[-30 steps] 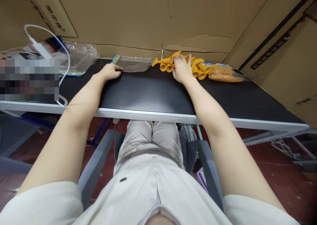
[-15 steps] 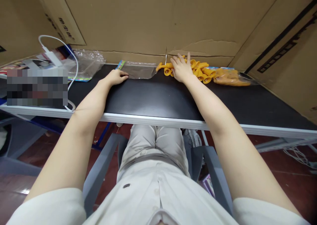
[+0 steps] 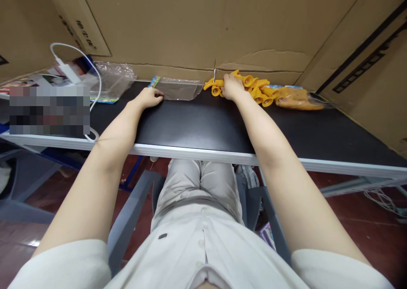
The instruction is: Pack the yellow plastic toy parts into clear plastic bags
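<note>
My left hand (image 3: pixel 151 98) lies on the black table (image 3: pixel 197 123), fingers curled with the tips on the near left corner of a clear plastic bag (image 3: pixel 179 88) with a colourful header. My right hand (image 3: pixel 231 86) is closed over a heap of small orange trumpet-shaped toys (image 3: pixel 254 87) at the table's back edge, fingers curled around some of them. A filled bag of the same orange toys (image 3: pixel 297 99) lies just right of the heap.
Cardboard sheets (image 3: pixel 178 21) wall in the back and right of the table. A pile of clear bags (image 3: pixel 112 79), a white cable with charger (image 3: pixel 68 64) and a blurred patch sit at the left. My legs and a grey chair frame are under the table.
My right hand, spread flat over the orange toys half a second ago, has curled its fingers closed on them. My left hand stays on the bag's corner.
</note>
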`<state>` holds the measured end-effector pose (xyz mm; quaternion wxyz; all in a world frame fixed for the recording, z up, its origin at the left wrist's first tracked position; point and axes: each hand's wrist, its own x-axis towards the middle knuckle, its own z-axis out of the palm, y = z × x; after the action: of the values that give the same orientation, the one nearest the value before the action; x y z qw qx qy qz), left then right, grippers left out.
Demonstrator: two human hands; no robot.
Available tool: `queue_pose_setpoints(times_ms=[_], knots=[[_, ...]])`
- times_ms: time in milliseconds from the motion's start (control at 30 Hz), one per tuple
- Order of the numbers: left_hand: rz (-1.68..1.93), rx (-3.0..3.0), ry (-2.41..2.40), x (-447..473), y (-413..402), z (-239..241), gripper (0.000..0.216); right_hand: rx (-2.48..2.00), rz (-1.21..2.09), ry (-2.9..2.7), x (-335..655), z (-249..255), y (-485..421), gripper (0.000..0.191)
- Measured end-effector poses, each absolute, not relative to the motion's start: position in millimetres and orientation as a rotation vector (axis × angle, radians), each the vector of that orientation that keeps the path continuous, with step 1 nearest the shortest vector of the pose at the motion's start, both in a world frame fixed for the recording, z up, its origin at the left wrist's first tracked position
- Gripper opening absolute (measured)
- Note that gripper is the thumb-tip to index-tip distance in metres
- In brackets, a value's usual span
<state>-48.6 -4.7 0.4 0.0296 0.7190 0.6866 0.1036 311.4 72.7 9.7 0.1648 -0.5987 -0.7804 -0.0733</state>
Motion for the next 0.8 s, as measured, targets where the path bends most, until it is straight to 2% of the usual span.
queue_pose_setpoints(times_ms=[233, 533, 800], knots=[[0.401, 2.246, 2.097, -58.4, 7.8, -8.3, 0.060, -1.645, -0.106, -2.128, 319.5, 21.5, 70.9, 0.038], [0.490, 2.274, 2.046, -68.5, 17.0, -14.2, 0.052, -1.468, 0.032, -2.046, 304.9, 37.6, 34.9, 0.057], [0.490, 2.246, 2.122, -72.3, 17.2, -13.0, 0.044, -1.222, 0.322, -2.145, 314.3, 7.9, 21.7, 0.055]])
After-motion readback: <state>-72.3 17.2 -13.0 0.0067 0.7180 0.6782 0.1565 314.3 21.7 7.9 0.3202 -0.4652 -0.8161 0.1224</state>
